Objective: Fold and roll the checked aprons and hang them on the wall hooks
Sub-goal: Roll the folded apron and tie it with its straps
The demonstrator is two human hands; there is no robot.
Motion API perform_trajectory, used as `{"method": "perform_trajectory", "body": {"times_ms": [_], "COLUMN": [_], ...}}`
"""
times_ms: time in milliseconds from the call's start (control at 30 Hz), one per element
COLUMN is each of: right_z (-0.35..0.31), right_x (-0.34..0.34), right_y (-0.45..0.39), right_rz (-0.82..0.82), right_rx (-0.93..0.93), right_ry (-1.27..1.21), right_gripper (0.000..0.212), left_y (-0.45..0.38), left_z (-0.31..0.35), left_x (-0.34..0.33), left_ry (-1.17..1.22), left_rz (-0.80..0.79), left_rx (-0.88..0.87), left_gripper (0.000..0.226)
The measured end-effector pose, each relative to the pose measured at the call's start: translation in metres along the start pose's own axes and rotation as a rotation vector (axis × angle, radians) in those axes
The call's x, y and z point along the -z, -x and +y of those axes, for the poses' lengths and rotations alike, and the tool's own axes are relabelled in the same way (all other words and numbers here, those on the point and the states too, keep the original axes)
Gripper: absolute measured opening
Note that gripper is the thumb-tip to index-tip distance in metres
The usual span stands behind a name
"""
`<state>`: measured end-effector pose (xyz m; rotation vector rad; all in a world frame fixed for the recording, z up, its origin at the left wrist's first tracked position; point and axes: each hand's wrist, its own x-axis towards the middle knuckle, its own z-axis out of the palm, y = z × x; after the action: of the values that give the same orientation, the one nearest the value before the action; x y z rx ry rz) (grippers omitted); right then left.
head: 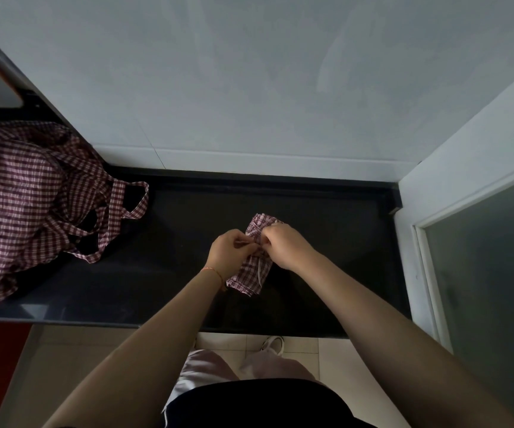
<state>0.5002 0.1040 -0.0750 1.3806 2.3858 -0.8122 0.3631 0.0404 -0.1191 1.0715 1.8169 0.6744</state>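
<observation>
The work surface is a dark, glossy countertop [163, 282] running left to right along a pale wall, with a raised dark lip at the back edge and a wall return closing off its right end. Two items lie directly on it. At the left end: a loose heap of checked aprons [21, 205], crumpled, with several strap loops trailing off it toward the centre. Right of centre, well apart from the heap: one rolled checked apron [251, 278], a compact bundle resting on the counter, lying roughly front to back.
</observation>
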Motion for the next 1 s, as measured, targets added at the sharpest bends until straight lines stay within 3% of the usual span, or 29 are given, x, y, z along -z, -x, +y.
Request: {"method": "perform_trajectory", "body": {"times_ms": [100,333,467,667,1000], "right_z": [0.0,0.013,0.011,0.015,0.011], "right_x": [0.001,0.001,-0.006,-0.01,-0.009], "right_y": [0.001,0.005,0.002,-0.002,-0.004], "right_rz": [-0.045,-0.182,-0.096,0.001,-0.042], "right_rx": [-0.092,-0.177,-0.171,-0.172,-0.253], "right_ry": [-0.014,-0.49,-0.473,-0.527,-0.617], "right_gripper": [0.021,0.013,0.014,0.013,0.003], "left_y": [0.0,-0.008,-0.012,-0.014,-0.024], "left_z": [0.004,0.005,0.006,0.005,0.005], "left_x": [-0.001,-0.001,-0.002,0.0,-0.009], "left_ry": [-0.061,-0.052,0.076,0.037,0.033], "left_rz": [0.005,0.026,-0.049,-0.053,0.019], "left_rx": [-0.041,0.011,0.109,0.118,0.192], "left_gripper": [0.007,0.007,0.007,0.006,0.01]}}
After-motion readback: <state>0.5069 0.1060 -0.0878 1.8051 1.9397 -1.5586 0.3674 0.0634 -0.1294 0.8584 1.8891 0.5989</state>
